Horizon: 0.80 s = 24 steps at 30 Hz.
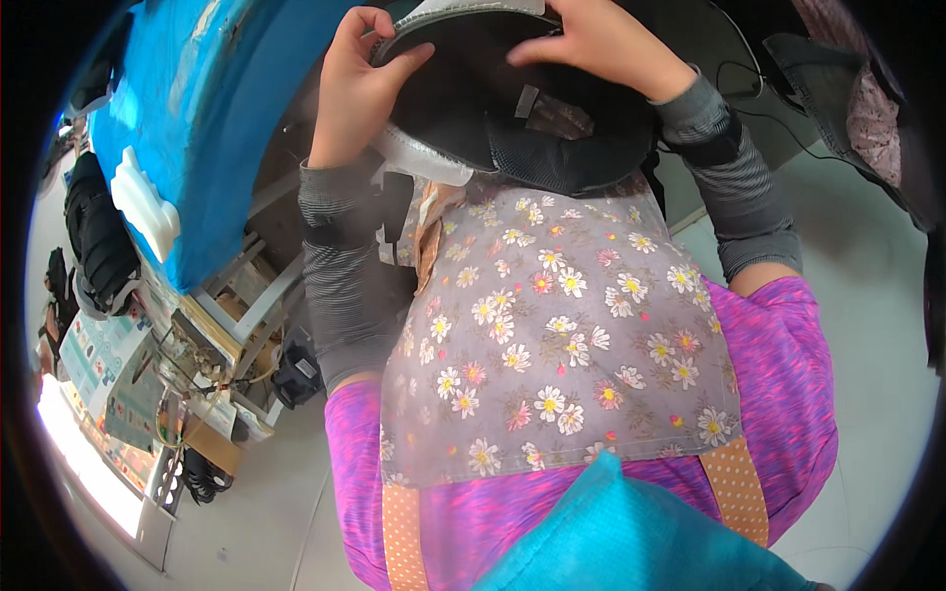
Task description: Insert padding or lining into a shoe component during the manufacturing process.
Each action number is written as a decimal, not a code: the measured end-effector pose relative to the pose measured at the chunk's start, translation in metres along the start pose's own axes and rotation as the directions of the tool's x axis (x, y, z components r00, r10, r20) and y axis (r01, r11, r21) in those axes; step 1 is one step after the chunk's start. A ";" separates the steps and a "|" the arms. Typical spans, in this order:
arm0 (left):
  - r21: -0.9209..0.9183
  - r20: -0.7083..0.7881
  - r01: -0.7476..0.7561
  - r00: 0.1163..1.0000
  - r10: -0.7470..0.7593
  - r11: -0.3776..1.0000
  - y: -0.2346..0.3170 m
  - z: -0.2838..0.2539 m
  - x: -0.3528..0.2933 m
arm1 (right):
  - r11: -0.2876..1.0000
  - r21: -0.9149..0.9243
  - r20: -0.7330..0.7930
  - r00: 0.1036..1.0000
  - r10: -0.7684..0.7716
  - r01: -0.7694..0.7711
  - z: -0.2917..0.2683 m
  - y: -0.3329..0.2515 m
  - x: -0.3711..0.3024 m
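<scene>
In front of my chest is a black fabric piece (448,103), curved like an open bag, with a pale padded edge, black mesh and a small light tag. My left hand (365,79) grips its rim at the upper left, fingers curled over the edge and thumb on the dark inside. On the upper right, my right hand (616,44) holds the same rim, its thumb over the inside. The fingertips of that hand are partly hidden at the picture's top. The lower part of the piece rests against my flowered apron (552,325).
To the left stands a large blue-covered surface (222,118) with a white plastic piece (145,205) on it. Black bags (99,236) and a cluttered workbench (212,345) lie farther left. Dark fabric pieces (838,108) and a thin cable hang at the right.
</scene>
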State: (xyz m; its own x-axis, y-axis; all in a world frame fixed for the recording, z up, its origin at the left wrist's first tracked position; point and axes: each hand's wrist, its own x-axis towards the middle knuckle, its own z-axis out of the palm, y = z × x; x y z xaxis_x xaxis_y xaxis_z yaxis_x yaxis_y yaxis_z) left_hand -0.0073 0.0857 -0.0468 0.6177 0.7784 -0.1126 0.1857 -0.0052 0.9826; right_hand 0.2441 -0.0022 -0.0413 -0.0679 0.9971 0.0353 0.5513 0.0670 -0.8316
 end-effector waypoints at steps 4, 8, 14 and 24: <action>-0.243 -0.091 -0.013 0.996 -0.010 0.970 -0.010 -0.020 0.001 | 0.999 0.022 -0.017 1.000 0.024 -0.024 -0.001 0.020 -0.015; -0.537 -0.113 -0.128 0.990 0.079 0.834 -0.004 -0.004 -0.004 | 0.959 0.280 -0.287 0.957 0.038 0.046 -0.029 -0.010 -0.005; -0.630 -0.285 -0.141 0.957 -0.058 0.764 0.023 0.032 -0.019 | 0.891 0.346 -0.330 0.927 -0.178 0.294 -0.031 -0.078 0.020; -0.658 -0.470 -0.190 0.860 -0.200 0.728 0.023 0.039 -0.011 | 0.843 0.395 -0.395 0.896 -0.203 0.365 0.036 -0.072 0.027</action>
State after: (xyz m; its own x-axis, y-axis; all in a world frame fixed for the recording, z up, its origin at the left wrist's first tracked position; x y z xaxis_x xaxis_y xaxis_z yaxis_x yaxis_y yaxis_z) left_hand 0.0199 0.0523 -0.0285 0.1350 0.9652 -0.2240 -0.4851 0.2616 0.8344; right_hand 0.1724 0.0185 -0.0003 0.1554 0.8946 0.4189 0.1111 0.4056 -0.9073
